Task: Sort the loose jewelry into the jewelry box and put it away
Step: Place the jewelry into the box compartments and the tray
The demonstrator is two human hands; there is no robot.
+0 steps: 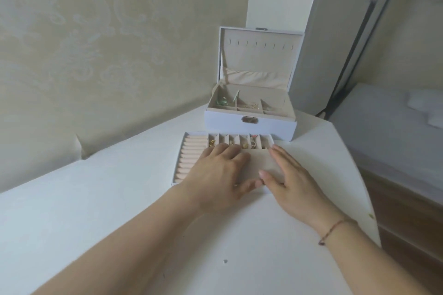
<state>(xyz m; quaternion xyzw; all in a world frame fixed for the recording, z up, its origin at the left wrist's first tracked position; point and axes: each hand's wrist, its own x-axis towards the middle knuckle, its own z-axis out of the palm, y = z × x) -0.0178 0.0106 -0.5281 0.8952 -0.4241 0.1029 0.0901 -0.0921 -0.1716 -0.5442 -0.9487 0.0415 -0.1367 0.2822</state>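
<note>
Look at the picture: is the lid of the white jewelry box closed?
No, the lid stands upright and open behind the jewelry box, showing the compartments inside.

Pale beige wallpaper [100,38] with a faint swirl pattern covers the wall behind a white counter [100,218]. To the right stands a grey wardrobe door [333,31], with wooden floor [407,211] below, in soft, even light.

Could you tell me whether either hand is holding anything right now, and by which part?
Nothing is gripped: the left hand and right hand lie flat with straight fingers on the tray.
</note>
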